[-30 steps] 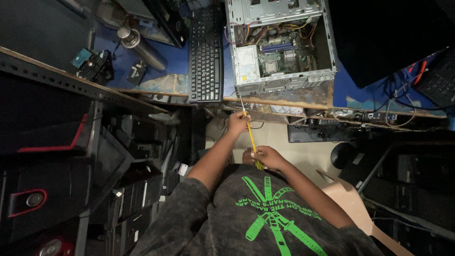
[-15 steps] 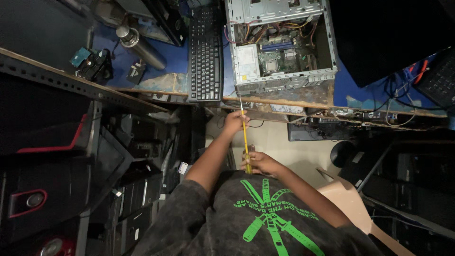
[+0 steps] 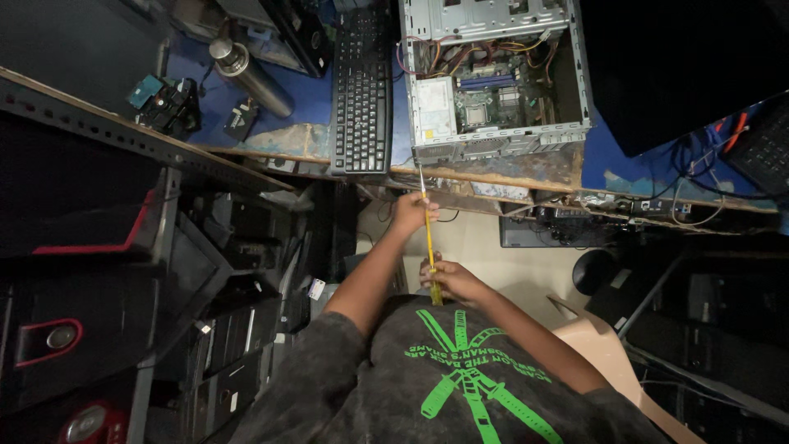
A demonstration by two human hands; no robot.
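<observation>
Head camera looks straight down on a person in a dark grey shirt with a green print, who stands close before a workbench. Both hands are on a long screwdriver with a yellow shaft-like handle. The left hand is further forward and is closed around the upper part of the tool, just below the thin metal tip. The right hand is nearer to the body and grips the lower end of the yellow handle, fingers curled around it. The screwdriver stands nearly upright in the picture, and its metal tip points toward the front edge of the bench, just below an open computer case.

This case lies on its side on the blue bench top, so the motherboard, a white box-shaped part and some coloured cables are seen inside. A black keyboard lies just beside the case, on its left. Further left is a steel bottle lying on the bench, and near it a few small dark parts. Under the bench and along the left side many dark computer towers are stacked together.
</observation>
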